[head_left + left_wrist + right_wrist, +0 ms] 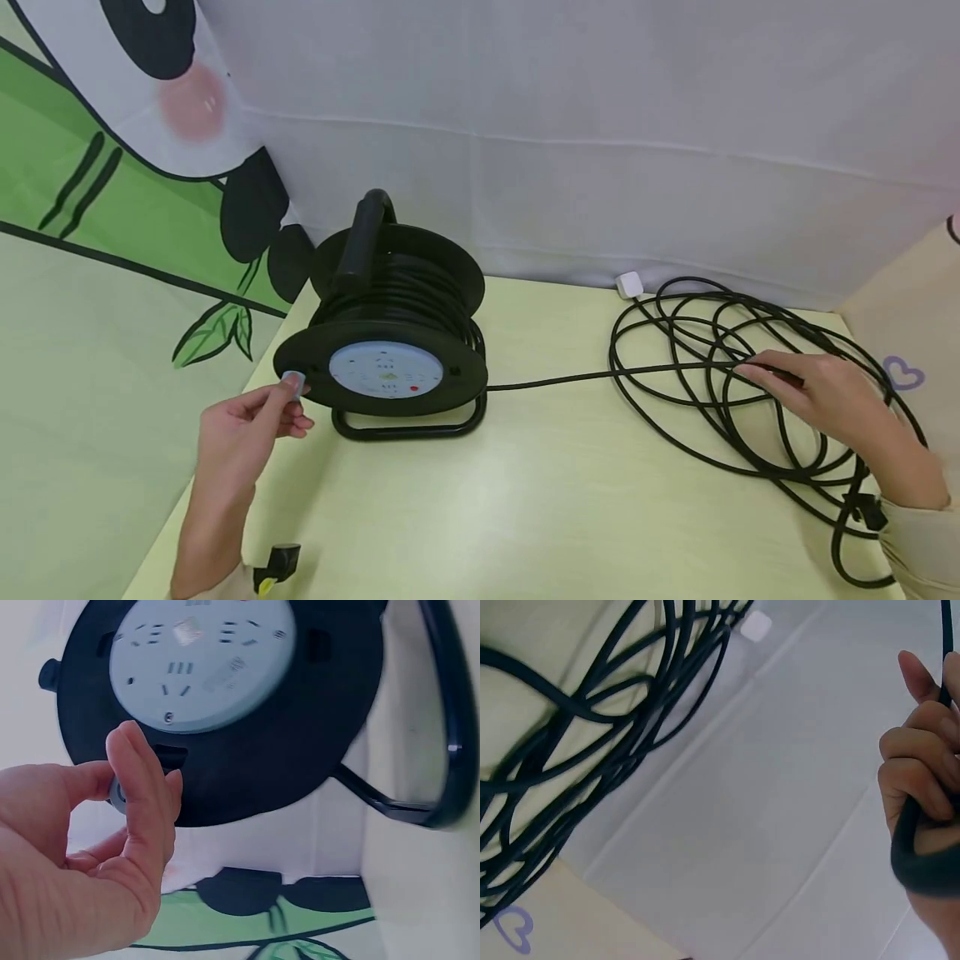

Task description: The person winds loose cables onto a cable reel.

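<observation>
A black cable reel (397,367) stands on its tube frame at the table's left, with cable wound on its drum and a pale blue socket panel (386,369) facing front. At the rim of the front disc, my left hand (243,429) pinches a small grey-blue knob (295,383) between thumb and fingers. In the right wrist view, my right hand (922,765) has its fingers curled round the black cable (919,847). From that right hand (828,396) the cable (555,382) runs nearly straight to the reel.
Loose coils of black cable (720,417) spread over the table's right side, partly under my right forearm. A white plug (629,285) lies by the back edge. Behind the pale table (480,517) hangs a white cloth (562,192), with a printed cartoon cloth at left.
</observation>
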A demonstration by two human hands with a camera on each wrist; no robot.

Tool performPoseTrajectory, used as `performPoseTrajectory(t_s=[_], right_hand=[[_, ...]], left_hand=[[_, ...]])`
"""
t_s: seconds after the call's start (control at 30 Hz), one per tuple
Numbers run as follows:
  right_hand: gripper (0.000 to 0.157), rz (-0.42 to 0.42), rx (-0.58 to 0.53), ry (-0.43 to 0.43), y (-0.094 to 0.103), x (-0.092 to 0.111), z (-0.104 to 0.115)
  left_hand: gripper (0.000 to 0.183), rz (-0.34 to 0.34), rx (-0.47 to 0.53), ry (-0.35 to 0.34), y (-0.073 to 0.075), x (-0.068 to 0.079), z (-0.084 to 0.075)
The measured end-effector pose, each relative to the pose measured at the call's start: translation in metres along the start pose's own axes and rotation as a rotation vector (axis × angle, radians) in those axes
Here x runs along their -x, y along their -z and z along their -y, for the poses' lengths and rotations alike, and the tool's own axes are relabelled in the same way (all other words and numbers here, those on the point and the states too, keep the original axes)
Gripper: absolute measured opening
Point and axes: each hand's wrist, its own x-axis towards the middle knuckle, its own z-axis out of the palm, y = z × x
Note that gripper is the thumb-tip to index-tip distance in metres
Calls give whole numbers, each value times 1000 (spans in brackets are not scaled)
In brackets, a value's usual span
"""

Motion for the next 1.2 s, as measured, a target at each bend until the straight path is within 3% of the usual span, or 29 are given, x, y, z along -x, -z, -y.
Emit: performPoseTrajectory(t_s=[0.13,0.3,0.53,0.8,1.03,1.2], right_hand=[[29,129,-69,-75,-6,-5,10],[29,214,-124,-85,-14,-8,17],[22,257,-175,-48,-26,-15,21],[9,245,-284,35,-42,-20,31],[10,288,-336,64,-54,-28,43],[13,302,-334,70,-63,-33,49]], left_hand=[[24,9,43,-35,-1,2,-14],[25,37,31,-74,-6,7,-29],[25,37,25,-102,-14,12,-43],[29,49,0,-118,-23,16,-56],[38,138,-25,-202,-33,20,-63],[40,189,-10,-204,-39,21,-66]])
